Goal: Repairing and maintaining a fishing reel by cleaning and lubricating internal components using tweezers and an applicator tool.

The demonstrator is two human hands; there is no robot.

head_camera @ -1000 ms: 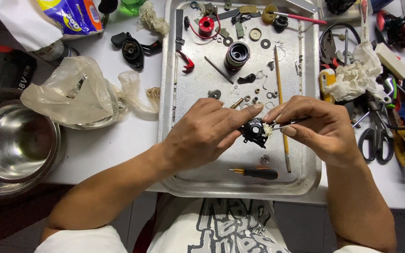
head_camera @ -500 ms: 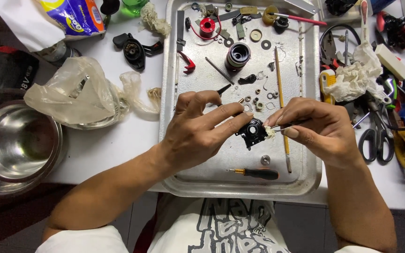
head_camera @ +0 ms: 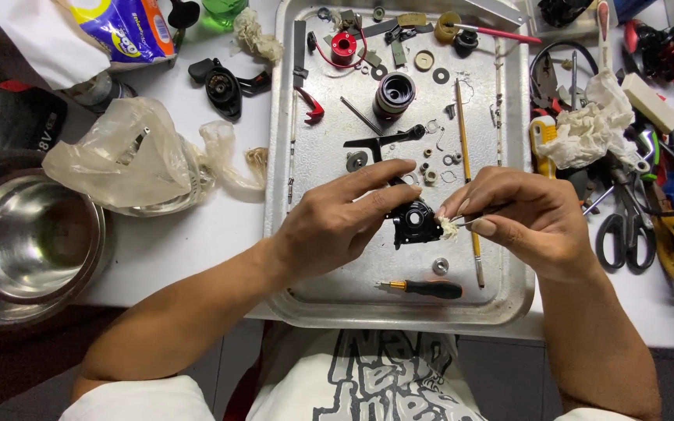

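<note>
1. Tray (head_camera: 306, 257): holds loose small parts.
2. Left hand (head_camera: 337, 226) pinches the black part (head_camera: 413, 222) just above the tray; it looks light, rigid, best gripped by its rim.
3. Right hand (head_camera: 524, 222) pinches a swab (head_camera: 451, 228), soft-tipped, touching the part.

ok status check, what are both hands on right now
Left hand grips small black round mechanical part over metal tray. Right hand pinches thin tool with whitish wad against it. Nothing in the way.
</note>
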